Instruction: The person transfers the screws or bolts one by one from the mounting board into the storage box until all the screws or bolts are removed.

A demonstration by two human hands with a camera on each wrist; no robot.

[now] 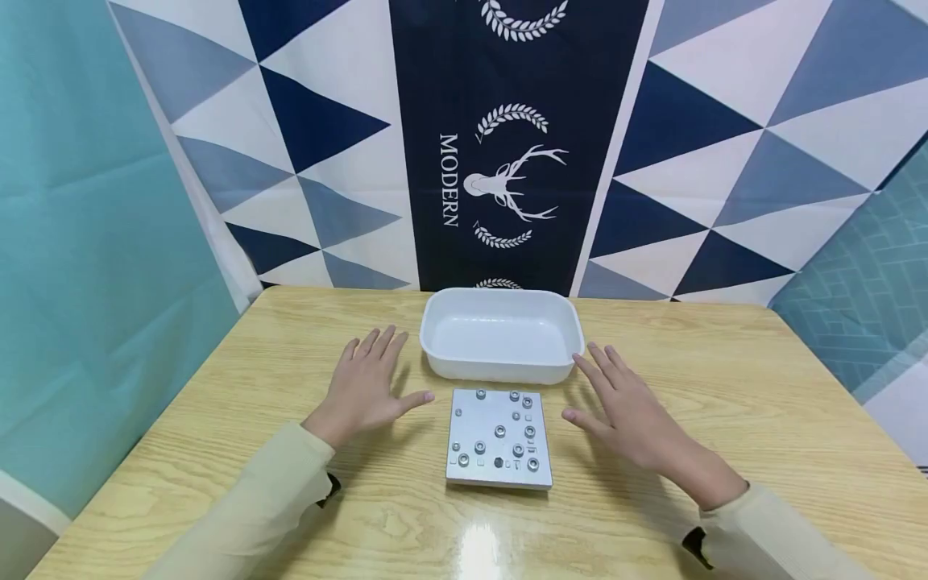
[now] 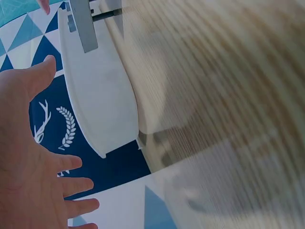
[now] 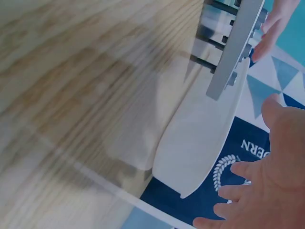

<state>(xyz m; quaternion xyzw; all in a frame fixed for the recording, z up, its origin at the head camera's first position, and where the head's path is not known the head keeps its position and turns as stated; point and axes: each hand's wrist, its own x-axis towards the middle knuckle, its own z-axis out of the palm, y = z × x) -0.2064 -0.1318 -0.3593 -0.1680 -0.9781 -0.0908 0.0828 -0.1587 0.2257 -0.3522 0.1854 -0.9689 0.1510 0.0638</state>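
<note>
A silver metal plate (image 1: 484,419) lies on the table between the two hands, with several round bolt heads on top. In the right wrist view the plate (image 3: 233,55) is seen edge-on, with dark bolt shanks (image 3: 205,63) sticking out beneath it. My left hand (image 1: 366,388) is to the left of the plate, fingers spread and thumb pointing toward it. To the right, my right hand (image 1: 625,411) is spread likewise, its fingertips close to the right end of a white plastic tub (image 1: 500,371). Both hands hold nothing.
The tub stands just behind the plate, near the back edge of the wood-grain table (image 1: 304,318). Behind it hangs a patterned cloth (image 1: 464,48) with triangles and a deer head. Turquoise cloth (image 1: 87,242) covers the left side.
</note>
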